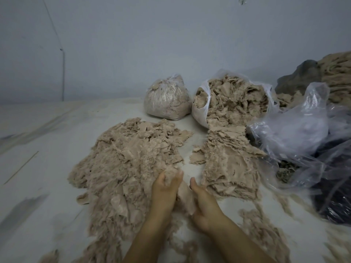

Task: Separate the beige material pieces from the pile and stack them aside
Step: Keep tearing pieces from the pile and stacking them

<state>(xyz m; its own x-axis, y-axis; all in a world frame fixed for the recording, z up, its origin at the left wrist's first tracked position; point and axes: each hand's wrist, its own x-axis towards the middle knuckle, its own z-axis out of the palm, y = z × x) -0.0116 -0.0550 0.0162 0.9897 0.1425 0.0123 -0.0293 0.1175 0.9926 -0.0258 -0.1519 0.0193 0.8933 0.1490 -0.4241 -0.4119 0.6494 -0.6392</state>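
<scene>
Both hands hold one beige piece at the near edge of the pile.

I see both forearms reach in from the lower edge, converging at the centre. My left hand (165, 188) lies palm inward, its fingers (178, 177) curled round a fluffy tuft at the top of the beige piece (185, 196). My right hand (204, 205) grips the same piece from the other side, thumb extended forward; its other fingers are hidden beneath the material. The piece sits between the two hands, touching the pile (125, 164) on the left. The stack (228, 164) lies just beside the right hand, on the white surface (38, 149). Behind it stands an open bag (201, 111) of the same material.
</scene>
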